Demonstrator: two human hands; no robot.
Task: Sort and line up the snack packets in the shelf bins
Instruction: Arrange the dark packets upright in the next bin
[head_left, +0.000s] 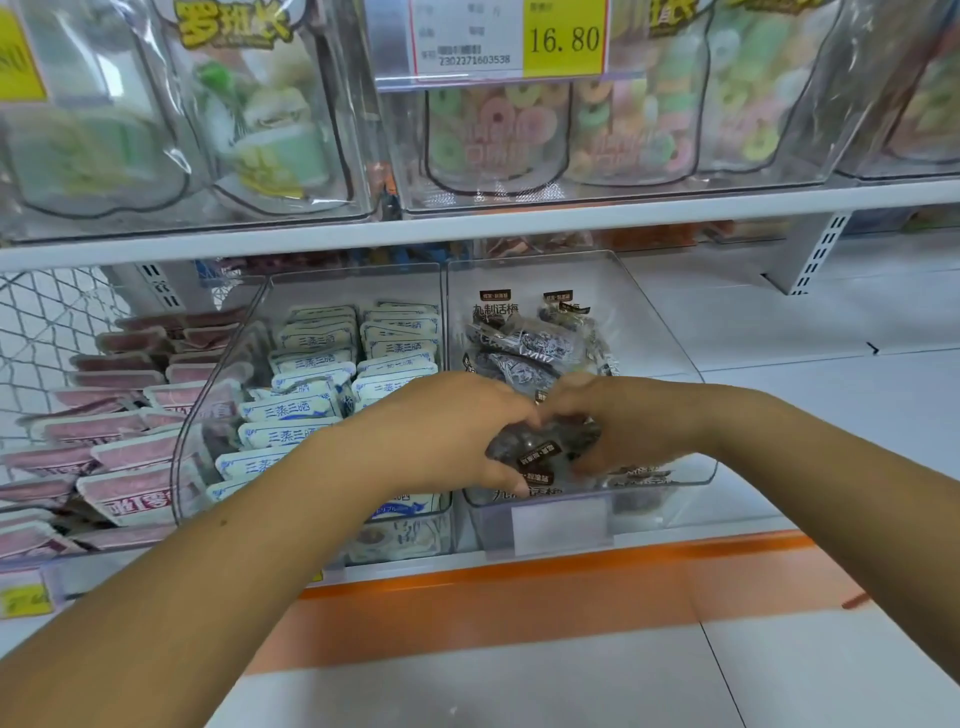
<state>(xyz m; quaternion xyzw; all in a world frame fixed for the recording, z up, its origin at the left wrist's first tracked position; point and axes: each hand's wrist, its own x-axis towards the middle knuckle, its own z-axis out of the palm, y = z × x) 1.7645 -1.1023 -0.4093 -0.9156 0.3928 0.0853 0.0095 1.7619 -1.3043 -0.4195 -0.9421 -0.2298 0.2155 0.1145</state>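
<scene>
Both hands reach into the right clear bin (696, 467) on the lower shelf. My left hand (447, 421) and my right hand (618, 421) meet over a bunch of dark plum snack packets (540, 454) at the bin's front, fingers curled around them. More dark packets (524, 345) lie loose and tilted at the back of the same bin. The middle bin (260, 332) holds white-and-blue packets (311, 364) in two neat rows. Pink packets (124, 415) are stacked in the left bin.
The upper shelf (467, 223) carries clear bins of green sweets (270, 130) and ring-shaped gummies (519, 119), with a 16.80 price tag (511, 39). A wire mesh panel (47, 322) stands at far left. Bare white shelf (805, 332) lies right of the bins; an orange shelf edge (519, 587) runs below.
</scene>
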